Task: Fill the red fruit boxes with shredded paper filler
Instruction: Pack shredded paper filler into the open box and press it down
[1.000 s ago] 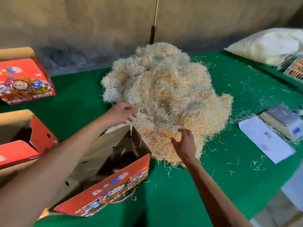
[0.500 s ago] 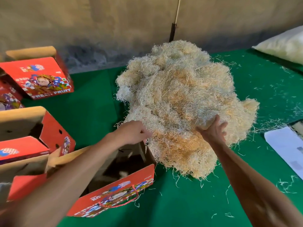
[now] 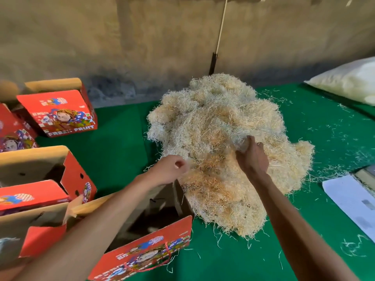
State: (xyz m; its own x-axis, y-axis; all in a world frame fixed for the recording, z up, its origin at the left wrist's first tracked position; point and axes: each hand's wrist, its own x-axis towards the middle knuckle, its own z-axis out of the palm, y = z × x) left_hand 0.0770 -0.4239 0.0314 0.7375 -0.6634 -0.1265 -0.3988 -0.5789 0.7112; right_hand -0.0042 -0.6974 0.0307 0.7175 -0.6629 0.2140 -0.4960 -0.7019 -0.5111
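Both arms reach forward: left hand (image 3: pixel 169 169) and right hand (image 3: pixel 252 157) each clutch strands of the shredded paper pile (image 3: pixel 219 126).

Two bare forearms reach forward from the lower edge of the view, converging toward centre.

Left hand (image 3: pixel 169 169): arm enters from bottom left, angled up and right. Back of hand faces camera, fingers curled under into a loose fist, knuckles forward. Whether it grips anything cannot be told.

Right hand (image 3: pixel 252 157): arm enters from bottom right, angled up and left. Wrist straight, back of hand to camera, fingers curled forward and buried in pale tan shredded paper filler (image 3: pixel 219 126), gripping a clump.
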